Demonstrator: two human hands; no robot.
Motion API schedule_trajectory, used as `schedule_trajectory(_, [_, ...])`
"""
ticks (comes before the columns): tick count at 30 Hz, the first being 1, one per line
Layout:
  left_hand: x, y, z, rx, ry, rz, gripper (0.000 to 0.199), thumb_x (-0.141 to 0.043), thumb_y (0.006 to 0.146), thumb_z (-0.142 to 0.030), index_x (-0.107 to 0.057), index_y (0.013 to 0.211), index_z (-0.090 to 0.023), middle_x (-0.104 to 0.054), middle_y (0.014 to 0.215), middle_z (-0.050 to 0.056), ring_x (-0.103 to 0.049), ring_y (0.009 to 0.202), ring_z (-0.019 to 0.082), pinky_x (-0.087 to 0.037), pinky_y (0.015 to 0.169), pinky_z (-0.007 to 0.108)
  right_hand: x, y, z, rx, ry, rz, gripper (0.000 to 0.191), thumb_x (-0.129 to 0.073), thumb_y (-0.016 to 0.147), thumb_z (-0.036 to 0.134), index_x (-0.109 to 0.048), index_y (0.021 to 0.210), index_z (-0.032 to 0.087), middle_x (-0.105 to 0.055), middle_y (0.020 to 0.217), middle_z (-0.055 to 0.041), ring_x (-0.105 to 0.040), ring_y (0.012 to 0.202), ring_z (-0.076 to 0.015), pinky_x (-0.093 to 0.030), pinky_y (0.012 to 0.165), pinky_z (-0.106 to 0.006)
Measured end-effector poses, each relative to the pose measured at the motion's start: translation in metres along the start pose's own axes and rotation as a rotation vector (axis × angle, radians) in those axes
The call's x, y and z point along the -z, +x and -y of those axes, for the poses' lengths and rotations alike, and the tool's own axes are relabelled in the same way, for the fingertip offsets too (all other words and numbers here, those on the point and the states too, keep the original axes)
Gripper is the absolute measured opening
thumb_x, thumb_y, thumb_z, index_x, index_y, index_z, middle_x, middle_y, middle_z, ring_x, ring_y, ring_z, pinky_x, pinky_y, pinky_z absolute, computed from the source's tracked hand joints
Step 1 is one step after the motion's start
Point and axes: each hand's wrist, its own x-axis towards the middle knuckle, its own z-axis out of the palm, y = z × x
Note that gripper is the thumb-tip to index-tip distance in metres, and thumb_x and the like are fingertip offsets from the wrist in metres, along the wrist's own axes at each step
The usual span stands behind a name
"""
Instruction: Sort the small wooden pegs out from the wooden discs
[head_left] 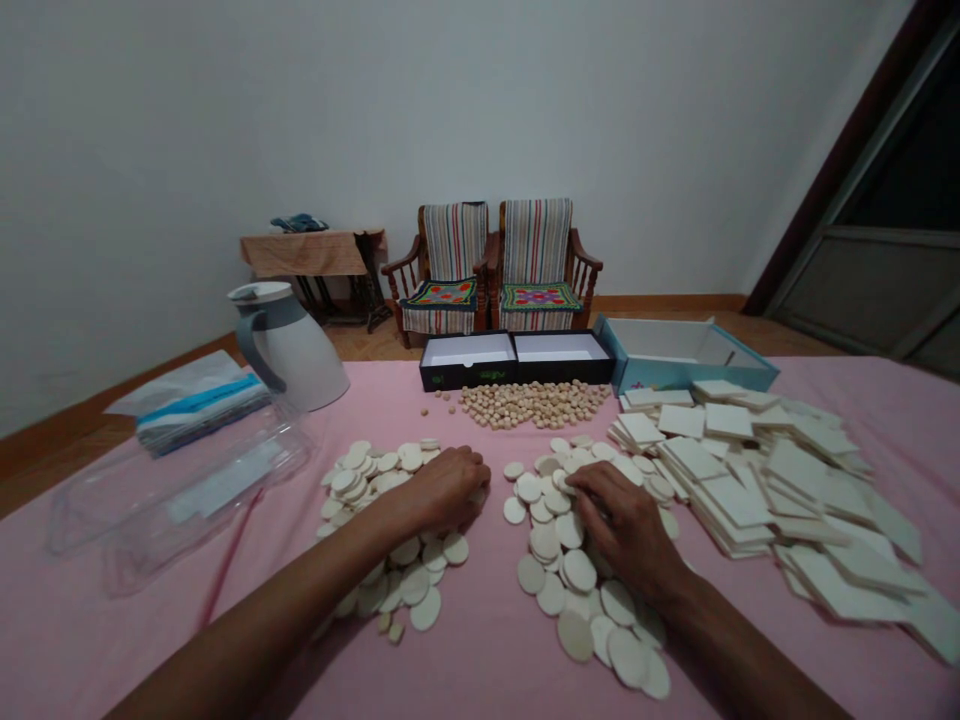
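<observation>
Two heaps of pale round discs [425, 608] sit at lower centre on a pink cloth [480, 650] — the left hand [442, 490] lies curled over one, its grip hidden; the right hand [622, 525] rests open on the other, fingers [581, 478] spread, beside stacked square tiles [739, 500].

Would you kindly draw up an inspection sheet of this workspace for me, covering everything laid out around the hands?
Surface: pink cloth covering the work surface.
Job's things: two loose piles of pale cream round discs.
Clutter: a heap of small tan round beads; stacks of pale square tiles; a clear plastic box; a white-and-grey jug; an open black box; an open blue box.
Grips: left hand and right hand each rest on a pile; whether either holds a disc cannot be told.
Cables: nothing seen.
Surroundings: two wooden armchairs with striped upholstery; a cloth-draped side table; a white wall.
</observation>
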Motion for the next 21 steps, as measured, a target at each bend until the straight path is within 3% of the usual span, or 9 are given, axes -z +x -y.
schedule_trajectory(4, [0.004, 0.001, -0.008, -0.003, -0.028, -0.043, 0.012, -0.058, 0.075, -0.012, -0.068, 0.083, -0.014, -0.066, 0.085, 0.010, -0.061, 0.083, 0.023, -0.046, 0.072, 0.030, 0.000, 0.000, 0.000, 0.000, 0.003, -0.005, 0.017, -0.047, 0.089, 0.012, -0.061, 0.096, 0.018, -0.064, 0.090, -0.0075, -0.060, 0.085, -0.0194, -0.050, 0.074, -0.032])
schedule_trajectory(8, [0.015, 0.002, -0.006, -0.083, -0.260, -0.155, 0.025, -0.058, 0.082, -0.016, -0.064, 0.107, -0.018, -0.067, 0.103, 0.006, -0.062, 0.089, 0.016, -0.048, 0.076, 0.024, -0.001, -0.001, -0.001, 0.001, 0.008, -0.007, 0.016, -0.048, 0.089, 0.012, -0.061, 0.095, 0.018, -0.064, 0.090, -0.0075, -0.060, 0.085, -0.0195, -0.050, 0.073, -0.032])
schedule_trajectory(10, [0.021, 0.003, 0.005, 0.003, -0.268, -0.206, 0.026, -0.055, 0.086, -0.017, -0.063, 0.111, -0.019, -0.067, 0.108, 0.006, -0.062, 0.091, 0.016, -0.048, 0.079, 0.025, -0.001, 0.000, 0.000, 0.000, 0.009, -0.004, 0.016, -0.048, 0.089, 0.012, -0.061, 0.094, 0.018, -0.064, 0.090, -0.0075, -0.060, 0.084, -0.0194, -0.050, 0.072, -0.032])
schedule_trajectory(14, [0.024, 0.005, 0.044, 0.262, -0.052, -0.097, 0.026, -0.060, 0.079, -0.015, -0.069, 0.103, -0.017, -0.070, 0.103, 0.010, -0.064, 0.095, 0.023, -0.047, 0.085, 0.031, -0.001, 0.000, 0.001, -0.009, 0.008, 0.003, 0.016, -0.048, 0.089, 0.013, -0.062, 0.094, 0.018, -0.064, 0.089, -0.0076, -0.060, 0.082, -0.0196, -0.050, 0.071, -0.032])
schedule_trajectory(17, [0.019, 0.005, 0.071, 0.356, -0.009, -0.064, 0.027, -0.059, 0.076, -0.015, -0.071, 0.100, -0.018, -0.072, 0.102, 0.011, -0.065, 0.096, 0.025, -0.048, 0.083, 0.032, -0.002, 0.000, 0.000, -0.009, 0.014, 0.021, 0.016, -0.047, 0.089, 0.013, -0.061, 0.095, 0.018, -0.064, 0.089, -0.0078, -0.060, 0.082, -0.0196, -0.049, 0.072, -0.032])
schedule_trajectory(21, [0.011, 0.004, 0.087, 0.382, 0.000, -0.014, 0.020, -0.059, 0.075, -0.015, -0.074, 0.085, -0.023, -0.074, 0.084, 0.006, -0.067, 0.081, 0.022, -0.047, 0.073, 0.026, -0.003, -0.002, -0.002, -0.012, 0.008, 0.049, 0.016, -0.047, 0.089, 0.012, -0.061, 0.095, 0.018, -0.063, 0.089, -0.0078, -0.059, 0.082, -0.0198, -0.049, 0.073, -0.033])
